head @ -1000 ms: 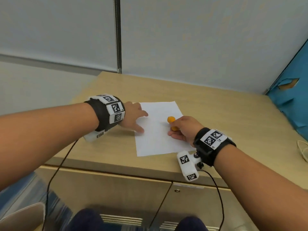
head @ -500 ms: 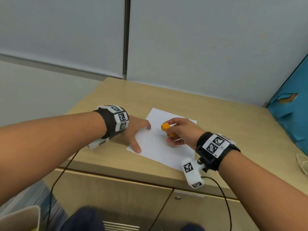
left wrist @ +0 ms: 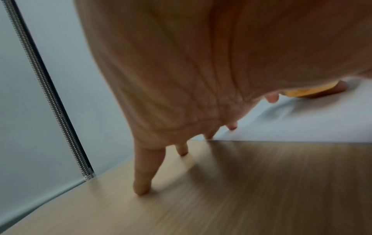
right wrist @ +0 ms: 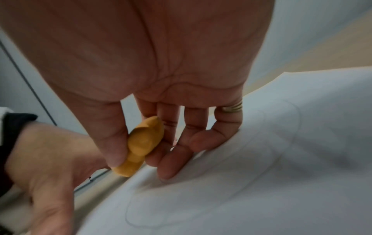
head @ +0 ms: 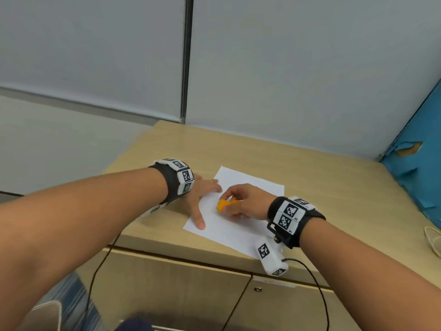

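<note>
Orange lump [head: 225,206] glowing mid-frame on a white sheet [head: 229,232] with faint grey lines, pale wood-grain desktop [head: 346,187] around it, black wristbands [head: 290,215] carrying black-and-white squares, teal-blue panel [head: 420,182] far right.

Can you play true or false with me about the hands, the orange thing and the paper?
1. The right hand pinches the orange lump. True.
2. The left hand is lifted in the air. False: its straight fingers rest on the paper and the table.
3. The paper is blue. False: it is white, with faint pencil lines.
4. The right hand wears a ring. True.
</note>
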The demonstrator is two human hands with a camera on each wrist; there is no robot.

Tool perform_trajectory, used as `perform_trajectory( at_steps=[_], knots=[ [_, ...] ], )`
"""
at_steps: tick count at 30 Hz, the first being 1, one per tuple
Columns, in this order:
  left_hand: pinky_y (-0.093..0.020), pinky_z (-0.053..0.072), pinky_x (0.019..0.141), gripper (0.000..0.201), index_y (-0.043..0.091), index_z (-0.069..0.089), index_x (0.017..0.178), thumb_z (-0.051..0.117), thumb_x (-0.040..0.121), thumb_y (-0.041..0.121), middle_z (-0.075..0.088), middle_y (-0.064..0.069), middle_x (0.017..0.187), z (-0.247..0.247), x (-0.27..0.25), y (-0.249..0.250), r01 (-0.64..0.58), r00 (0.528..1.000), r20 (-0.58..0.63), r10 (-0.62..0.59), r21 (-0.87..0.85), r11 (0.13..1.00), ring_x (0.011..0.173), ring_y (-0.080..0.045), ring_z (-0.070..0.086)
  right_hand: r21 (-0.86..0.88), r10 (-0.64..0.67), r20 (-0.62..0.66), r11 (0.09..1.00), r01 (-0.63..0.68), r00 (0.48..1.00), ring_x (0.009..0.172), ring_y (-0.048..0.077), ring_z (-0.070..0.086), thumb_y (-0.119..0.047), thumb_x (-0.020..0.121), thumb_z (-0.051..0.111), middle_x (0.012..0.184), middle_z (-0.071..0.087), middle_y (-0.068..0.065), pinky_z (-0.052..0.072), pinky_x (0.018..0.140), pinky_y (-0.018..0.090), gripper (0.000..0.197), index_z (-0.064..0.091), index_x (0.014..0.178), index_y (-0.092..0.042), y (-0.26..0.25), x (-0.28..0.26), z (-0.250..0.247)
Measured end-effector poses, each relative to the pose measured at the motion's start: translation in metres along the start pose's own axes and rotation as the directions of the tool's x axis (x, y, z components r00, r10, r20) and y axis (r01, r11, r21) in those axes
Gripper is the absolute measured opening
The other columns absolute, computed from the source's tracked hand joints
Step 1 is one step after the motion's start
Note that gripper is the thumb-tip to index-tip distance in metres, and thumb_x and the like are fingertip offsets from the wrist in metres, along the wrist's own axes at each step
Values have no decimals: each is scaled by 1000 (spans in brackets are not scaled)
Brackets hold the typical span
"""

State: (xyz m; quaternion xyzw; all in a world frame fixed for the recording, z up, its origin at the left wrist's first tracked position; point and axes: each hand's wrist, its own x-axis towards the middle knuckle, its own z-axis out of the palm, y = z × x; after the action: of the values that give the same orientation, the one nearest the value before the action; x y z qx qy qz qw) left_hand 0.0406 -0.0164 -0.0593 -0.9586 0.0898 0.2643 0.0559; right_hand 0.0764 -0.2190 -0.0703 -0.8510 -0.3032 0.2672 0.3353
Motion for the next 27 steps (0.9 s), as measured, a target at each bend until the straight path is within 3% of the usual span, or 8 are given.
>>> perform_trajectory(
  at_steps=[5,7,10,13,20,22,25,27],
  knots=[
    [-59,-3,122,150,41,-26,152,72,49,89,-30,7,163,7,19,-10,5,999,32,-6,39,999,151,-37,-19,-149,-68,132,985,88,989,61,4,63,-26,89,79,93,68,2,50,60,18,25,68,110,-17,-1,8,-6],
    [-64,-5,119,154,45,-33,147,65,39,96,-37,9,160,9,25,-9,18,998,56,-20,38,999,148,-39,-28,-226,-90,181,965,131,979,66,4,62,-32,87,80,91,68,-3,50,65,19,24,70,108,-24,1,12,-7],
    [-67,-7,117,147,46,-34,145,66,49,92,-41,11,157,9,26,-7,31,996,80,-31,3,1000,145,-42,-32,-339,-90,217,927,162,972,76,10,59,-44,85,79,94,69,-6,51,78,30,22,70,103,-34,4,18,-8],
    [-67,-7,117,143,47,-34,146,70,56,87,-41,12,157,9,25,-9,25,996,81,-24,-13,1000,145,-42,-33,-341,-108,253,920,193,962,70,7,56,-41,85,80,88,67,-8,48,72,25,22,72,102,-30,1,24,-11],
    [-70,-6,116,143,64,-28,139,69,38,93,-44,17,154,16,32,-13,29,996,86,-24,-62,998,142,-41,-39,-333,-141,11,933,137,990,74,13,62,-42,86,78,88,66,-5,52,73,32,23,67,97,-26,6,45,-11],
    [-69,-7,116,141,61,-27,142,72,45,90,-45,17,153,13,29,-11,37,995,94,-31,-69,997,142,-40,-40,-360,-176,137,908,214,975,73,9,57,-40,85,79,87,64,-6,49,72,31,21,66,96,-29,3,39,-11],
    [-66,-9,115,144,60,-30,142,73,46,89,-44,17,154,10,27,-10,49,994,105,-41,-76,996,141,-39,-40,-299,-139,386,916,266,912,73,11,58,-36,83,83,89,69,6,52,76,40,21,70,96,-27,-5,32,-15],
    [-67,-9,117,141,62,-25,143,73,45,89,-45,16,154,10,26,-9,57,992,113,-48,-76,996,141,-39,-41,-338,-142,359,902,270,923,77,18,61,-37,83,82,90,69,5,53,79,40,20,70,96,-26,-7,39,-17]
  ],
)
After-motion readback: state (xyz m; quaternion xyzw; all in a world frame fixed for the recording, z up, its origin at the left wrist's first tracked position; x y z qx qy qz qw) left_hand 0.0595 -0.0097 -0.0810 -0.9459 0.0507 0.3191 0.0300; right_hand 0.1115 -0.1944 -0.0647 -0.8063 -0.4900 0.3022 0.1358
